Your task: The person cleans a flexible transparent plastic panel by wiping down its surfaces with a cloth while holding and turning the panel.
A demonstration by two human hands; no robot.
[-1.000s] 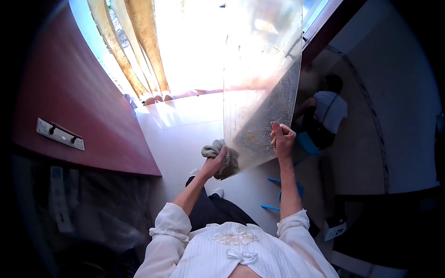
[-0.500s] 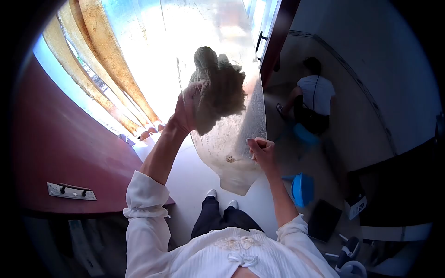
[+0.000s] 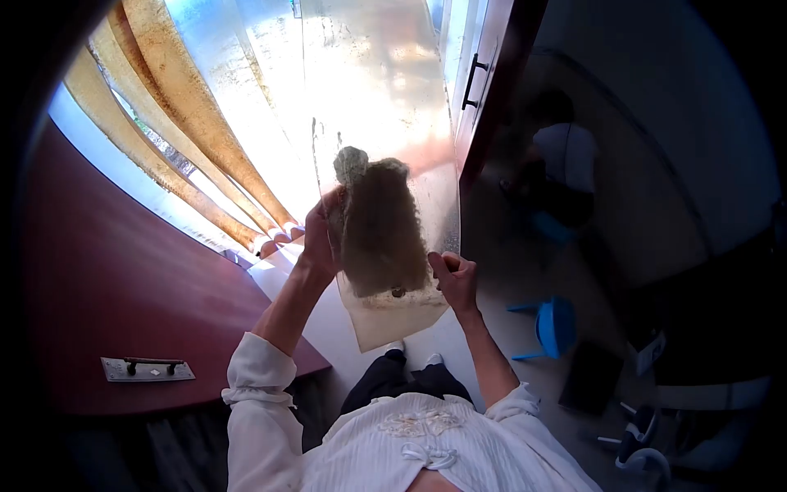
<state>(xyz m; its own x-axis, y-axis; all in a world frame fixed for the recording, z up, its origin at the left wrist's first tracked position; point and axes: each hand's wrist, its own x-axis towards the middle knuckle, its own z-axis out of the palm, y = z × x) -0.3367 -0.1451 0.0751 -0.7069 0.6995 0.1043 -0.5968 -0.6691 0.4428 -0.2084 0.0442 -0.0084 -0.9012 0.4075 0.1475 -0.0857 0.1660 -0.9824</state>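
Observation:
A translucent plastic strip [image 3: 377, 90] hangs in front of me in the bright doorway, its lower end angled above my feet. My left hand [image 3: 326, 230] is behind the strip's left part, closed on a dark, shaggy cloth [image 3: 381, 230] that lies against the plastic. The cloth hides some of its fingers. At the strip's right edge, my right hand [image 3: 453, 275] pinches the plastic with curled fingers. A small dark spot [image 3: 398, 292] shows just below the cloth.
Yellowed strips [image 3: 176, 90] hang at the left. A red door panel [image 3: 147, 271] with a handle stands left; another door edge [image 3: 500, 82] stands right. A person [image 3: 566, 156] sits low at the right. A blue stool [image 3: 556, 328] is on the floor.
The cloth and my left hand have moved down along the strip, and the cloth looks more spread out. My right hand is slightly lower and further left. The view has shifted, and the right side looks darker.

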